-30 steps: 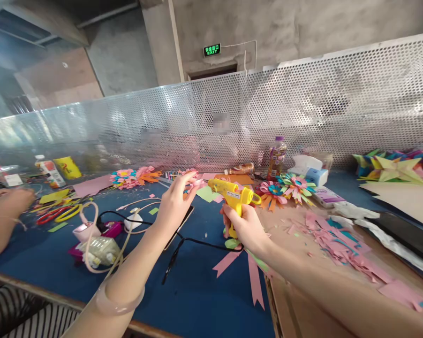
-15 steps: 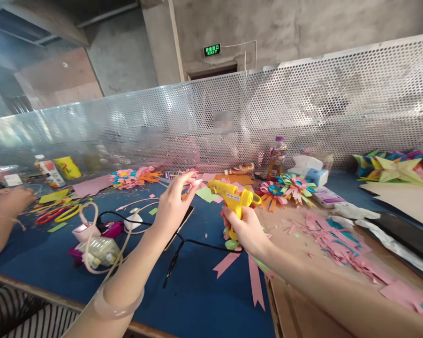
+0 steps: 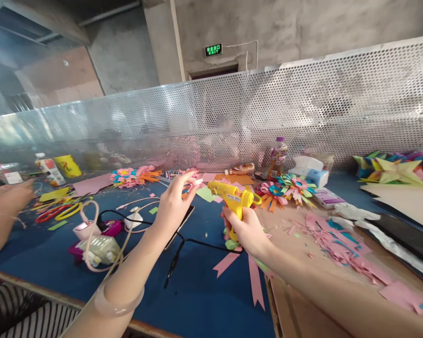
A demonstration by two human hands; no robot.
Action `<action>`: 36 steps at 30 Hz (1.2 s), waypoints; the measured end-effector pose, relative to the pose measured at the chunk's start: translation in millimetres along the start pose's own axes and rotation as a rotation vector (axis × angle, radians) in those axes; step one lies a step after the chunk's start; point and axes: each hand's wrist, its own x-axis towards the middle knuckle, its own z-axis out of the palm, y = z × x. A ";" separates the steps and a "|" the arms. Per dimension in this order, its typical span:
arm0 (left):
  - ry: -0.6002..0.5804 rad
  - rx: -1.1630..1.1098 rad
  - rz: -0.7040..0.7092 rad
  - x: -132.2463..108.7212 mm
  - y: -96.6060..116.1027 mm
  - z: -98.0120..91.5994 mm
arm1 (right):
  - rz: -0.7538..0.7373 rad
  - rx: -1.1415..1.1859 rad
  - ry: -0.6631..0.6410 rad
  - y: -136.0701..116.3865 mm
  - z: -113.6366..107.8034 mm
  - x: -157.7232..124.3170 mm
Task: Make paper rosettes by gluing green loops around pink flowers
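My right hand [image 3: 248, 230] is wrapped round the handle of a yellow hot glue gun [image 3: 235, 196], its nozzle pointing left. Facing that nozzle, my left hand [image 3: 174, 199] pinches a small pale pink paper piece [image 3: 196, 183], partly hidden by the fingers. Below the glue gun lies a paper flower with pink ribbon tails [image 3: 256, 284], mostly covered by my right hand. A black cord [image 3: 204, 243] runs across the blue tabletop [image 3: 211, 300] beneath my hands, and a phone [image 3: 186, 217] lies behind my left wrist.
To the left are a power strip with plugs [image 3: 102, 249], scissors [image 3: 67, 212] and another person's hands [image 3: 12, 199]. Finished paper flowers [image 3: 296, 190], a drink bottle [image 3: 277, 157] and pink paper scraps [image 3: 341, 249] lie to the right. A perforated metal screen [image 3: 303, 103] stands behind.
Both my hands and the glue gun hold almost the same position. The other person's hands at the left have shifted slightly.
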 end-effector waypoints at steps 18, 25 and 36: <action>0.038 -0.030 -0.093 -2.2 -2.8 1.0 | -0.048 -0.041 -0.026 3.9 0.0 -1.3; -0.034 -0.093 -0.096 -2.8 0.8 0.3 | -0.117 -0.052 -0.002 -1.9 -2.4 -0.7; 0.023 -0.135 -0.145 -3.8 -1.7 1.3 | -0.107 -0.055 -0.014 -0.3 -3.6 -0.1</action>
